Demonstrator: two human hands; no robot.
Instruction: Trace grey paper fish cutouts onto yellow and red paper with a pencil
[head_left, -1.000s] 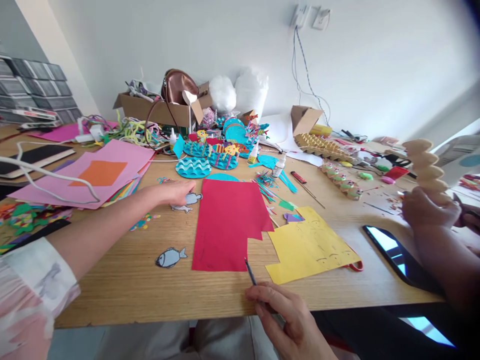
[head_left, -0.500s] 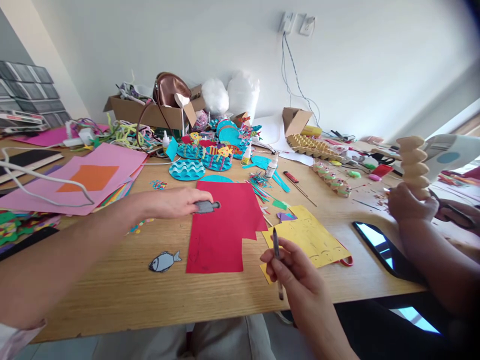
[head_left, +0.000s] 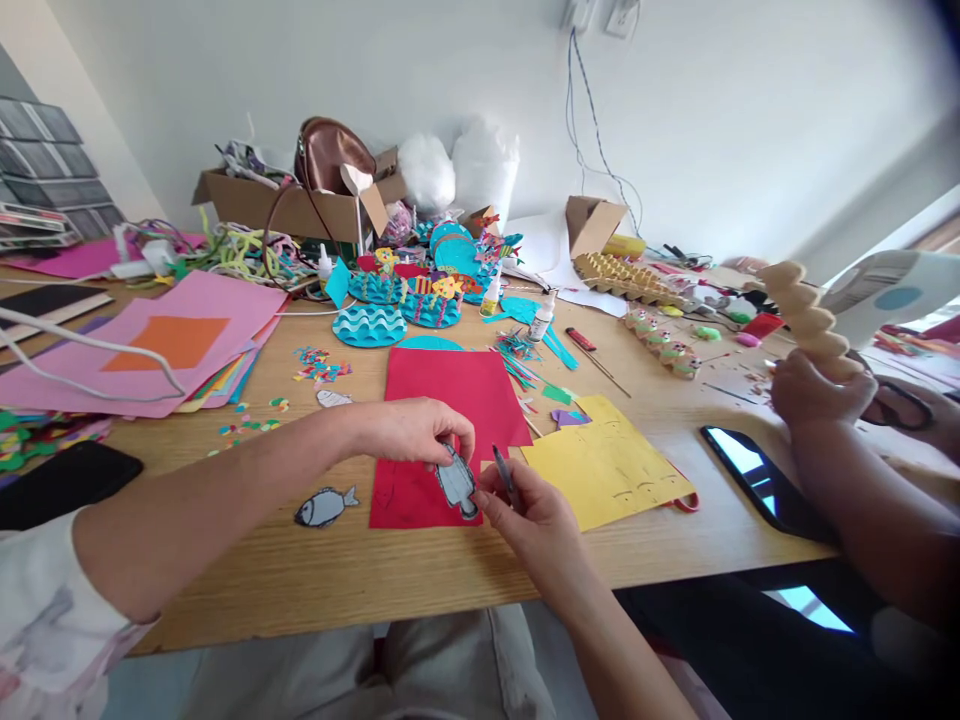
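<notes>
My left hand [head_left: 416, 430] pinches a grey paper cutout [head_left: 454, 482] with a dark drawn outline, held tilted above the red paper [head_left: 457, 385]. My right hand [head_left: 536, 510] is closed round a dark pen [head_left: 505, 474], its tip pointing up and away. The right fingertips meet the lower end of the cutout. On the wood left of the red sheet lies a grey fish cutout [head_left: 324, 508] with black outlines. A smaller pale fish cutout [head_left: 333, 398] sits behind my left forearm. Yellow paper [head_left: 607, 465] with pencil marks lies right of the red sheet.
At the right, another person's hand [head_left: 821, 395] grips a strip of egg carton [head_left: 806, 310], with scissors [head_left: 896, 400] beside it. A phone [head_left: 750, 480] lies nearby. Glue bottles [head_left: 541, 316] and blue wavy crafts [head_left: 371, 327] stand behind; pink paper [head_left: 67, 365] is left.
My left hand has brought the grey cutout nearer and to the right, turning it more upright. My right hand has moved left with the pen to meet it.
</notes>
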